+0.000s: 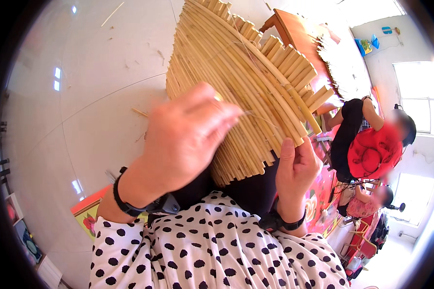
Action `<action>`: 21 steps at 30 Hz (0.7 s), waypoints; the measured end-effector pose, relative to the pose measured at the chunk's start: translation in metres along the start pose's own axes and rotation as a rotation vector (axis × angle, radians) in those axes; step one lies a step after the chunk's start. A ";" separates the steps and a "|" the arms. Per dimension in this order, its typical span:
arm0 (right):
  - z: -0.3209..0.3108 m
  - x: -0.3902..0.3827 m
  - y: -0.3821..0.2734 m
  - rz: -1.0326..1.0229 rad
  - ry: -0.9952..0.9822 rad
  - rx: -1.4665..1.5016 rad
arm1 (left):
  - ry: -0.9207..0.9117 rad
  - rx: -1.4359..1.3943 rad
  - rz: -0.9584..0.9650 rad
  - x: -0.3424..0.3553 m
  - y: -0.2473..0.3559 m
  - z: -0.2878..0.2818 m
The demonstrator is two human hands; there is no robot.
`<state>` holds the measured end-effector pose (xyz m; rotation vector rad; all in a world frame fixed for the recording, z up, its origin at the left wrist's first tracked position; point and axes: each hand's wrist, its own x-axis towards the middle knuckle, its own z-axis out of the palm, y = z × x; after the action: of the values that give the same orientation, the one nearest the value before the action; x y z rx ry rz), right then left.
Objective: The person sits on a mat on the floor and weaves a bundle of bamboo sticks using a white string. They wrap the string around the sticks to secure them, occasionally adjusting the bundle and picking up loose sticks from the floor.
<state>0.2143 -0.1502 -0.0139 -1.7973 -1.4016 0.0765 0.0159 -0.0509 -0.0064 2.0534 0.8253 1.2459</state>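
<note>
A sheet of pale straw-coloured reed sticks (207, 58), lashed side by side with uneven ends, lies over my dark-clad lap. My left hand (188, 130), blurred by motion, is closed in a pinch over the middle of the sticks, apparently on a thin pale thread (260, 119) that stretches rightward from its fingertips across them. My right hand (298, 168) grips the lower right end of the sheet, thumb along the stick ends and fingers curled partly out of sight.
A wooden table (284, 29) with more sticks stands beyond the sheet. Two people sit at right, one in red (373, 151), one in pink (364, 202), near flowered red mats (316, 212) and chairs. Tiled floor (96, 82) with loose sticks lies left, shelving (21, 233) at the far left.
</note>
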 end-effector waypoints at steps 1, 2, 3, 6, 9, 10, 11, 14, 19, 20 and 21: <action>0.000 0.001 -0.003 -0.009 -0.002 -0.021 | -0.020 -0.011 0.037 -0.001 0.004 0.004; 0.001 0.001 -0.005 -0.018 -0.003 -0.042 | -0.040 0.007 0.068 -0.002 0.005 0.008; 0.001 0.002 -0.004 -0.035 0.001 -0.047 | -0.060 0.025 0.099 -0.003 0.005 0.013; 0.003 0.000 -0.003 -0.046 0.019 -0.064 | -0.086 0.026 0.115 -0.005 0.004 0.023; 0.005 0.000 -0.008 -0.041 0.040 -0.070 | -0.103 0.072 0.157 -0.005 0.004 0.026; 0.006 0.000 -0.007 -0.067 0.055 -0.073 | -0.114 0.088 0.164 -0.004 0.004 0.026; 0.007 0.000 -0.007 -0.092 0.069 -0.075 | -0.126 0.104 0.171 -0.003 0.005 0.025; 0.006 0.001 -0.012 -0.102 0.058 -0.140 | -0.131 0.135 0.184 -0.002 0.005 0.025; 0.007 0.000 -0.012 -0.100 0.056 -0.150 | -0.140 0.155 0.185 -0.002 0.007 0.023; 0.007 0.000 -0.012 -0.100 0.061 -0.143 | -0.153 0.153 0.178 -0.002 0.008 0.022; 0.007 -0.001 -0.011 -0.083 0.050 -0.144 | -0.167 0.149 0.172 -0.001 0.010 0.021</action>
<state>0.2017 -0.1463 -0.0116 -1.8416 -1.4760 -0.1144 0.0362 -0.0612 -0.0076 2.3547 0.6944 1.1106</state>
